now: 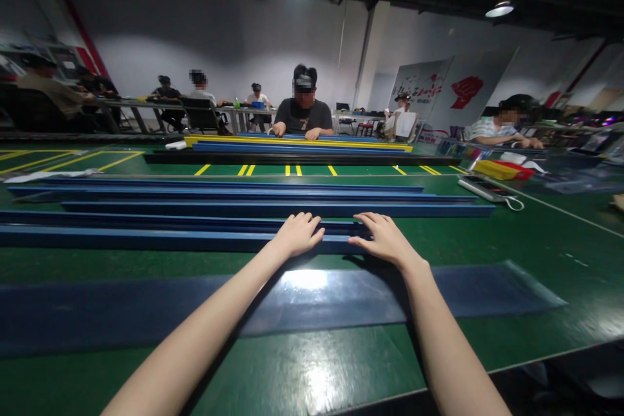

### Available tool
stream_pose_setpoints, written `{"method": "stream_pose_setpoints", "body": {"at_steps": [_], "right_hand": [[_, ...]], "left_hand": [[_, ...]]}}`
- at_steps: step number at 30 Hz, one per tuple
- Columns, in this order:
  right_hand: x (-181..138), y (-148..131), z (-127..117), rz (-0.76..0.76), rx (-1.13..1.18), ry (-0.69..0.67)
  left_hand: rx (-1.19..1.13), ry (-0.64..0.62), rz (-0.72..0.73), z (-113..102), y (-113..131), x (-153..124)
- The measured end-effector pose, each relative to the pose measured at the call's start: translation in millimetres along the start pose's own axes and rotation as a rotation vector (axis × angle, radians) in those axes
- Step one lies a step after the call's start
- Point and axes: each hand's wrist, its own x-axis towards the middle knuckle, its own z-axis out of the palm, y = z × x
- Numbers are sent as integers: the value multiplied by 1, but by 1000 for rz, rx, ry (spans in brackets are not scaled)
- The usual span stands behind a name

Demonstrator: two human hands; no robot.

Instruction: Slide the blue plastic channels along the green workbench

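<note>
A long blue plastic channel rail (146,239) lies crosswise before me on the green table. My left hand (299,234) is on it from above, fingers over the far wall and thumb along the near side. Close to the rail's right end, my right hand (383,238) has it between thumb and fingers in much the same way; the fingertips of both hands are partly hidden. Nearer to me, a flat clear plastic sleeve (487,289) passes beneath my forearms. Just beyond my hands lie further blue channel rails (414,209), parallel to the first.
A black rail (302,159) and yellow rail (341,144) lie farther across the green table (511,240), before a seated person (305,114). At right are a power-bank-like device (485,190) with a white loop and a yellow tray (500,169). Other people sit farther back.
</note>
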Motion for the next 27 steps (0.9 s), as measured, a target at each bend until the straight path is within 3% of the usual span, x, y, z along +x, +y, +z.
{"method": "stream_pose_setpoints", "body": {"at_steps": [12, 27], "right_hand": [[-4, 8, 4, 54, 52, -19], [-2, 5, 4, 52, -17, -61]], "left_hand": [[37, -15, -25, -2, -35, -14], [109, 107, -79, 8, -25, -20]]}}
